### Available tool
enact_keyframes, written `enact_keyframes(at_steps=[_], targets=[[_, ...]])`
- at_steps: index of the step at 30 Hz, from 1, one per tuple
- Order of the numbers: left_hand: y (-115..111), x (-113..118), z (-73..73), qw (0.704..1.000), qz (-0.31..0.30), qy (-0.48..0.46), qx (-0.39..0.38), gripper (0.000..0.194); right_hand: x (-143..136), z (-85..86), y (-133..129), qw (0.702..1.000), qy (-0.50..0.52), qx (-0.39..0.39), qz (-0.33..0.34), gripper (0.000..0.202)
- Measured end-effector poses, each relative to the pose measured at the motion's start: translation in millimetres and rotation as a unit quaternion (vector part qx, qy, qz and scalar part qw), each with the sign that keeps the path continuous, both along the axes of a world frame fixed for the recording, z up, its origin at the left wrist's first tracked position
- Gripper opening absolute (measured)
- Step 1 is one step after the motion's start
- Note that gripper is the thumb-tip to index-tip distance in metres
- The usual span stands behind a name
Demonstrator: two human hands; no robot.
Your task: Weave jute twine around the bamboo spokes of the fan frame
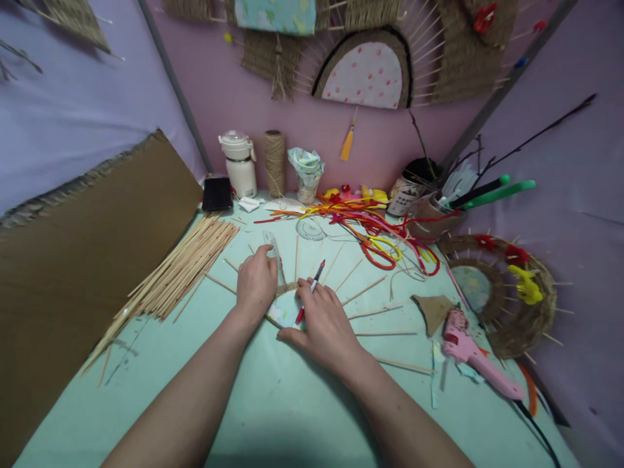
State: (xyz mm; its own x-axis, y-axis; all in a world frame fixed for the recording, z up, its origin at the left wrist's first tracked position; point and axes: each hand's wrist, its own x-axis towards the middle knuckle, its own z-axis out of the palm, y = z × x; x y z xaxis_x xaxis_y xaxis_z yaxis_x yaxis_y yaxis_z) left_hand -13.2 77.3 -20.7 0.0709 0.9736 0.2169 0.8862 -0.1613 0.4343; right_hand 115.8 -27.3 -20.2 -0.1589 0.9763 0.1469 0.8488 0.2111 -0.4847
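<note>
My left hand (257,284) is closed against a clear ruler (275,252), which lies tilted across the thin sticks. My right hand (325,321) has a red-and-white pen (312,287) between its fingers, its red end pointing up and away. The same hand rests on a half-round piece covered in pale blue patterned cloth (283,308), partly hidden under both hands. Thin wooden sticks (363,291) fan out from the curved edge of this piece, and a strip of twine runs along that edge.
Many loose sticks (181,268) lie at the left beside a cardboard sheet (104,260). Behind are a protractor (310,229), coloured pipe cleaners (336,211), orange-handled scissors (377,255) and a twine spool (274,164). A pink glue gun (480,361) with a cord lies at the right.
</note>
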Motion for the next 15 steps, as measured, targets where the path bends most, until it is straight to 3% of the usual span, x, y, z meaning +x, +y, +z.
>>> enact_keyframes(at_steps=[8,12,15], targets=[[1.2,0.8,-3.4,1.0,0.004,0.023,-0.016,0.039,4.7,4.6,2.4,0.999,0.042,0.012,0.001,0.073],[0.1,1.6,-3.2,0.999,0.006,0.037,-0.018,0.04,9.4,32.2,5.0,0.985,0.149,0.08,-0.042,0.038],[-1.3,1.9,-2.4,0.999,0.007,0.035,-0.014,0.04,7.0,53.5,9.9,0.951,0.283,0.101,-0.075,0.021]])
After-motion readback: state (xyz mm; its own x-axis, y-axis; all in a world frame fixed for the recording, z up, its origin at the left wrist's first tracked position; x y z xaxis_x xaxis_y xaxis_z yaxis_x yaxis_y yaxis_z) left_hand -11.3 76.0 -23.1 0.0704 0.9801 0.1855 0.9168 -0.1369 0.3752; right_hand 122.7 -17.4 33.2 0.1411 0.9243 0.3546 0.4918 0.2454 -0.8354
